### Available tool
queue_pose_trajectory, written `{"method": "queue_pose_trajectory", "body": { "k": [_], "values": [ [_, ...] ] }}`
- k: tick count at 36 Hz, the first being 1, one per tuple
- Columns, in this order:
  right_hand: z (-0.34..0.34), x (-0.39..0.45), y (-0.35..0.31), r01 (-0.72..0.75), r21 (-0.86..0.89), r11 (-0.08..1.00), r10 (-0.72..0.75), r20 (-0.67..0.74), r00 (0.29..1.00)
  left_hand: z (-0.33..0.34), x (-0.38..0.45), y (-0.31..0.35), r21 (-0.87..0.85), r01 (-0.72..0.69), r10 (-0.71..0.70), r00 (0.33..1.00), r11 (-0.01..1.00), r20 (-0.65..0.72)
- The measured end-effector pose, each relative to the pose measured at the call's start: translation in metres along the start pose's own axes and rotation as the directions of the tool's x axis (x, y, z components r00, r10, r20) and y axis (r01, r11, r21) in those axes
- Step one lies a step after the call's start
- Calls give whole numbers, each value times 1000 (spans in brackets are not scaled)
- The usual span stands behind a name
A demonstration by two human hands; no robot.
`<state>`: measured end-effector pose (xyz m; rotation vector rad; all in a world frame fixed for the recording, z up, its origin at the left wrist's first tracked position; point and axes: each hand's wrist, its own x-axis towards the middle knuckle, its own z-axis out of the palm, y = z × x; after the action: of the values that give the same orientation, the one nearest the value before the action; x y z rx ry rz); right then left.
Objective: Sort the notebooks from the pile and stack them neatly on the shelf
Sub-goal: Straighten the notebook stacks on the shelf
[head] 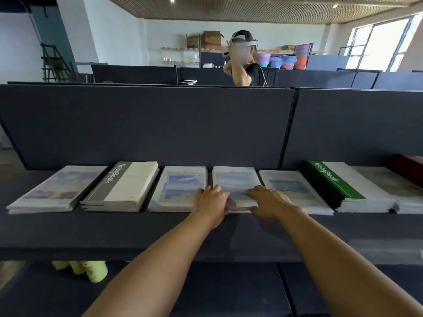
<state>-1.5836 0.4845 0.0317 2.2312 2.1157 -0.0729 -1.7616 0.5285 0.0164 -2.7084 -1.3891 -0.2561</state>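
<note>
Several stacks of notebooks lie in a row on the dark shelf [114, 229]. In the middle is a stack with a pale sky picture cover [235, 179]. My left hand [210, 201] lies on its near left corner, fingers spread over the cover. My right hand [270, 201] rests on its near right corner, thumb against the front edge. To the left lie another picture stack [180, 186], a grey "NoteBook" stack [123, 186] and a further picture stack [57, 188]. To the right lie a picture stack [290, 188] and a green "NoteBook" stack [343, 184].
A dark fabric partition [148, 124] rises right behind the shelf. A dark red item [405, 168] lies at the far right end. Yellow-green objects [91, 269] sit under the shelf at the left. Another person with a headset [245, 60] stands beyond the partition.
</note>
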Motion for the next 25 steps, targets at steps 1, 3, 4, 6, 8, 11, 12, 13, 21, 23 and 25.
{"method": "queue_pose_trajectory", "body": {
  "k": [1, 3, 4, 6, 8, 11, 12, 13, 21, 23, 25],
  "values": [
    [1, 1, 0, -4, -35, 999, 4, -3, 1000, 0, -1, -1, 9, -6, 6, 1000, 1000, 0],
    [1, 3, -2, -18, -101, 995, 16, -14, 1000, -1, -5, -5, 5, -11, 12, 1000, 1000, -16],
    [1, 4, -3, -24, -115, 993, 22, -24, 999, -1, -7, -9, -12, -5, 4, 999, 1000, -38],
    [0, 6, -8, -18, -143, 990, 10, -62, 998, -2, -14, -20, -54, 26, -31, 995, 998, -97],
    [-2, 10, -17, 5, -158, 987, -24, -118, 993, -4, -22, -35, -75, 67, -78, 986, 995, -147],
    [-4, 16, -40, 40, -122, 992, -65, -203, 977, -8, -36, -67, -58, 141, -150, 971, 988, -189],
    [-5, 18, -50, 61, -117, 991, -86, -218, 972, -9, -41, -80, -52, 169, -176, 965, 984, -196],
    [-5, 20, -61, 88, -118, 989, -113, -225, 968, -11, -47, -93, -52, 198, -204, 959, 979, -199],
    [-11, 33, -168, 300, -191, 935, -339, -223, 914, -20, -94, -202, -77, 350, -358, 919, 933, -161],
    [-12, 39, -194, 320, -191, 928, -356, -202, 912, -20, -104, -224, -47, 344, -347, 931, 938, -112],
    [-11, 43, -218, 320, -183, 929, -353, -188, 916, -20, -110, -244, -14, 335, -335, 939, 942, -78]
  ]
}}
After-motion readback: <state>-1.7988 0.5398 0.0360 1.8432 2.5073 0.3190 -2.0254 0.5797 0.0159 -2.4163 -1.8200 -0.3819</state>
